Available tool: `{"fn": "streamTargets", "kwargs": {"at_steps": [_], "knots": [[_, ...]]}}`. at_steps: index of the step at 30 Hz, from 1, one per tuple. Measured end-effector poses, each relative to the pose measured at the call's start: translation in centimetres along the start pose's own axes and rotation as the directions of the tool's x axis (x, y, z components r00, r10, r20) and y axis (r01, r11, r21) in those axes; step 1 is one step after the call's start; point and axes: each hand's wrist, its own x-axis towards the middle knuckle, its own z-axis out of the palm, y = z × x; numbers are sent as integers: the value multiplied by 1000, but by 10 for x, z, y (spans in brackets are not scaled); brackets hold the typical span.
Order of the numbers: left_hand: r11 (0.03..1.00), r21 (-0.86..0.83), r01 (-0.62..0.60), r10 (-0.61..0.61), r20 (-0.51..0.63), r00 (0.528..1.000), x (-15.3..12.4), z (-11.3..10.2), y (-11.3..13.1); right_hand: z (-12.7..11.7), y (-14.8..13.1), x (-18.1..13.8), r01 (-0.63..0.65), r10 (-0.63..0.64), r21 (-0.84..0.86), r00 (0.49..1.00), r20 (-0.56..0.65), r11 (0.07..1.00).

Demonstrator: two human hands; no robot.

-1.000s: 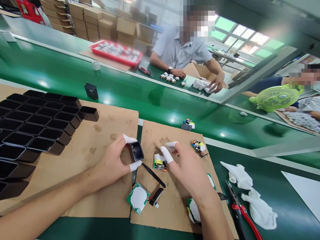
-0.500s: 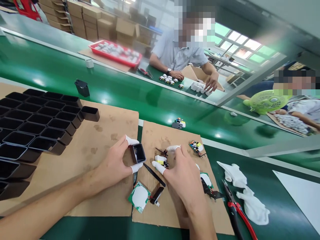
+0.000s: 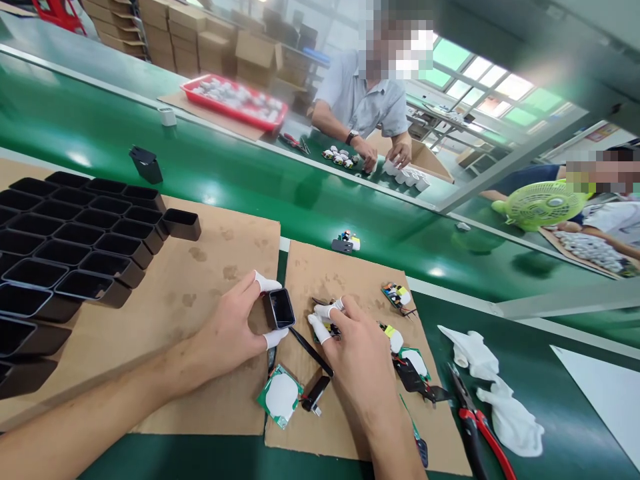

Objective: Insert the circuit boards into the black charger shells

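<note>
My left hand, with white finger cots on thumb and finger, grips a small black plastic case by its sides, its open mouth facing up. My right hand, also in finger cots, has its fingertips closed on a small circuit board with yellow-taped parts, mostly covered by the fingers. Between the hands lie black tweezers. Nearer to me are a green circuit board with a white pad and a black piece with a metal connector, joined by wires.
Rows of black cases stand on the left cardboard. More circuit boards lie right of my hand, then pliers and white cloth scraps. Across the green bench, a person handles white parts near a red tray.
My right hand's fingertips have come together over the circuit board. My left hand still holds the case, nearly unmoved. The person opposite has brought both hands closer together.
</note>
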Motion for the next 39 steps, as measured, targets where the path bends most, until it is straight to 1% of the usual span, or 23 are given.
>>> {"fn": "streamTargets", "kwargs": {"at_steps": [3, 5, 6, 8, 10, 11, 13, 15, 17, 19, 21, 22, 23, 24, 26, 27, 28, 30, 34, 37, 39], "knots": [[1000, -6, -3, 3, -4, 1000, 1, 0, 0, 1, 1, 0, 3, -5, 88, 1000, 12, 996], [1000, -2, -3, 3, -10, 1000, 1, 0, 0, -2, 1, -2, -20, 21, 112, 1000, -8, 994], [1000, 1, -2, 2, -12, 1000, 1, 0, 0, -4, 1, -3, -55, 57, 111, 998, -20, 992], [1000, 4, 4, -4, -9, 1000, 1, 0, -1, -10, 0, -4, -191, 193, 72, 981, -18, 979], [1000, 2, 9, -9, -2, 1000, 1, 0, -1, -15, -1, -5, -342, 343, -21, 939, 36, 939], [1000, 0, 9, -9, 2, 1000, 1, 0, -1, -16, -1, -5, -386, 391, -69, 918, 72, 920], [1000, -4, 6, -6, 4, 1000, 1, 0, -1, -15, -1, -3, -404, 416, -104, 898, 145, 909], [1000, -2, 9, -9, 6, 1000, 0, 0, -1, -11, 1, -1, -367, 366, -22, 916, 167, 930], [1000, -4, 6, -6, 3, 1000, 0, -1, -1, -9, 3, -1, -299, 284, 172, 953, 107, 939], [1000, -16, -5, 5, -6, 1000, 1, -2, 0, -12, 5, -3, -196, 227, 380, 973, -39, 904], [999, -38, -22, 22, -17, 1000, 1, -3, 1, -17, 4, -8, -83, 212, 530, 959, -186, 844], [998, -53, -34, 34, -11, 999, 1, -4, 2, -20, 3, -10, -32, 211, 598, 950, -231, 801], [996, -73, -48, 48, 2, 999, 0, -5, 4, -22, 2, -13, 18, 202, 673, 947, -249, 740], [993, -98, -64, 66, 16, 998, -2, -5, 6, -24, 1, -16, 70, 182, 752, 951, -248, 655], [982, -163, -92, 102, 55, 993, -5, -6, 10, -26, 0, -22, 158, 123, 879, 964, -236, 450], [975, -199, -94, 111, 74, 991, -7, -6, 12, -26, 0, -24, 188, 95, 913, 967, -237, 362], [968, -233, -92, 116, 89, 989, -9, -6, 14, -25, 0, -25, 214, 67, 931, 968, -244, 295], [953, -290, -83, 121, 115, 986, -11, -6, 18, -24, 1, -27, 250, 48, 944, 963, -266, 216], [931, -345, -118, 167, 115, 979, -12, -7, 24, -27, -3, -27, 278, 22, 952, 959, -283, 127], [932, -325, -160, 199, 88, 976, -11, -10, 28, -32, -9, -25, 288, -29, 952, 958, -286, 107], [935, -305, -180, 217, 91, 972, -11, -12, 31, -35, -13, -23, 290, -59, 952, 956, -286, 92]]}}
